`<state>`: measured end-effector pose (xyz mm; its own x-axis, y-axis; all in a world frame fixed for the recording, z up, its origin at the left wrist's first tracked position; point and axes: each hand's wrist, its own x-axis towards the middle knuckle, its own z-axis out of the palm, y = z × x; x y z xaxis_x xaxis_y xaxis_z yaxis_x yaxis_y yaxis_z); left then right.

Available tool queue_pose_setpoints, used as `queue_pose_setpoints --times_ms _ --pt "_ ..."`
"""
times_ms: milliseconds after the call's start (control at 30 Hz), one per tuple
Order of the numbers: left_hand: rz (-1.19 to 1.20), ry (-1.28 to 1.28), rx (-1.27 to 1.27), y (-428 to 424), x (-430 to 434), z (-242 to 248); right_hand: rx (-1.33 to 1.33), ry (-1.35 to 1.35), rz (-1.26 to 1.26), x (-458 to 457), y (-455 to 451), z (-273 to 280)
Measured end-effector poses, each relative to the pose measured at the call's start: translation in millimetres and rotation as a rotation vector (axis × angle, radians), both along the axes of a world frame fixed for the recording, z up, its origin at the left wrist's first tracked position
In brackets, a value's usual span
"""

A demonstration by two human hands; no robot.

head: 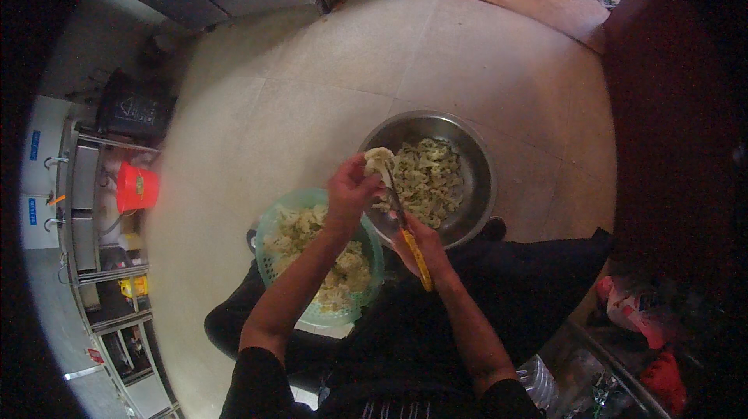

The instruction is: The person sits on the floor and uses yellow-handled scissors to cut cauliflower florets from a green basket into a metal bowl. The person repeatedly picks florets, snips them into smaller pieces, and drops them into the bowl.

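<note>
A pale cauliflower floret (pixel 380 157) is pinched in the fingers of my left hand (pixel 349 188), near the left rim of a wide stainless steel basin (pixel 480 185). My right hand (pixel 425 244) grips a yellow-handled cutting tool (pixel 414 248). Its narrow dark blade reaches up to the floret; I cannot tell whether it is a knife or scissors. Many small cauliflower pieces (pixel 429 179) lie in the basin. Beneath my left forearm, a green plastic colander (pixel 334 317) holds larger cauliflower chunks (pixel 349 264), partly hidden by the arm.
Basin and colander stand close together by my legs on the tiled floor (pixel 327 109). To the left are a metal sink unit (pixel 85 185), a red bucket (pixel 137 187) and a black bin (pixel 135 106). Clear plastic containers (pixel 536 381) lie at lower right.
</note>
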<state>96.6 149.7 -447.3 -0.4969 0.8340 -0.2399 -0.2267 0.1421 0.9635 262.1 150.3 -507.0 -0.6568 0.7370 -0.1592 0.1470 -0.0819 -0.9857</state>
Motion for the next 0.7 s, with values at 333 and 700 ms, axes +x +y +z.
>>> queue_pose_setpoints --times_ms 333,700 --pt "-0.019 0.048 -0.029 -3 -2 -6 0.248 -0.154 -0.031 4 -4 7" --pt "-0.019 0.021 -0.092 6 11 -14 0.206 -0.149 -0.145 0 -8 -14"
